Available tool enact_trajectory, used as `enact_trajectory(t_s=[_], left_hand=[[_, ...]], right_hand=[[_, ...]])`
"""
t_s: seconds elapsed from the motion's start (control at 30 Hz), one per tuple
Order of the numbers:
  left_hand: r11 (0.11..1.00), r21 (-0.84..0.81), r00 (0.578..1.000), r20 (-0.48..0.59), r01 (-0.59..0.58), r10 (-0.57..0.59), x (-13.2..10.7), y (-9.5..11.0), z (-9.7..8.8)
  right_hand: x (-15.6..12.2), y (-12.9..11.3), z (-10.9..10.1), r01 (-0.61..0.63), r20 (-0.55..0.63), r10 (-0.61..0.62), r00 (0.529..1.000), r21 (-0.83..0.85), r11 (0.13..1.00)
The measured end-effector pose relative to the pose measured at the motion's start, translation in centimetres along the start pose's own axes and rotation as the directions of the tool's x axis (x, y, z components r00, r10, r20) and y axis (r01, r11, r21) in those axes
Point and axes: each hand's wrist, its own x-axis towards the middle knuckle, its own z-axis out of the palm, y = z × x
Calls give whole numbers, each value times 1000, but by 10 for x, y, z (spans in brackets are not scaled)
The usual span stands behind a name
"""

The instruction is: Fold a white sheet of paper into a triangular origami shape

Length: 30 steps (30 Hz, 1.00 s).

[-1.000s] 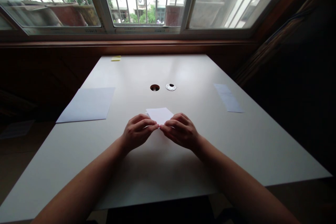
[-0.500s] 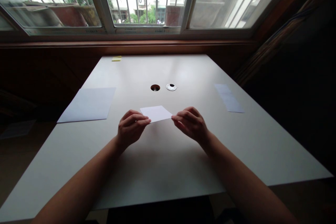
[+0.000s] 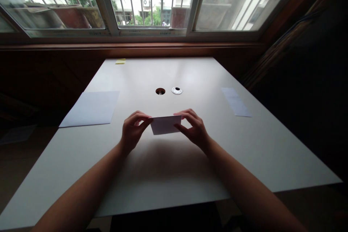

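Observation:
A small sheet of white paper is held up above the white table, its shaded face tilted toward me. At its upper left corner, my left hand pinches it between thumb and fingers. My right hand grips the right edge, with the thumb on the near face and the fingers behind. Parts of the right fingers are hidden by the paper. Both forearms reach in from the front edge of the table, and a soft shadow lies under the paper.
Larger paper sheets lie at the table's left edge, and a narrow paper strip at the right. Beyond my hands are a round cable hole and its cover. Yellow sticky notes lie at the far left corner.
The paper has turned from lying nearly flat, bright side up, to tilted with its shaded face toward me. Both hands have rotated with it, and the right has shifted slightly left.

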Motion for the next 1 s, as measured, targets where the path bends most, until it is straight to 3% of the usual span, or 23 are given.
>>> enact_trajectory(t_s=[0.1, 0.17, 0.23, 0.33, 0.43, 0.5, 0.63, 0.77, 1.0], left_hand=[[984, -75, 987, 40, 160, -158, 1, -7, 1], [955, -91, 957, 87, 284, -276, 3, -13, 1], [907, -72, 898, 192, 414, -395, 5, -18, 1], [835, 4, 778, 362, 550, -514, 6, -21, 3], [774, 37, 686, 438, 632, -581, 5, -18, 6], [747, 40, 661, 438, 663, -610, 5, -15, 7], [727, -10, 675, 378, 687, -633, 5, -16, 7], [733, -114, 728, 295, 670, -619, 4, -22, 5], [792, -105, 792, 206, 601, -574, 5, -23, 6]], right_hand=[[-2, 4, 8, -169, 71, 161, 984, 129, 977], [-3, 8, 9, -336, 104, 320, 942, 248, 909], [-4, 11, 10, -467, 127, 455, 881, 384, 797], [-3, 13, 9, -551, 154, 565, 811, 526, 648], [-1, 14, 9, -580, 164, 613, 773, 573, 578], [-1, 15, 10, -595, 183, 624, 760, 584, 552], [-1, 19, 14, -618, 250, 608, 754, 585, 525], [-1, 22, 16, -642, 301, 593, 746, 563, 521], [3, 23, 15, -630, 263, 603, 753, 555, 544]])
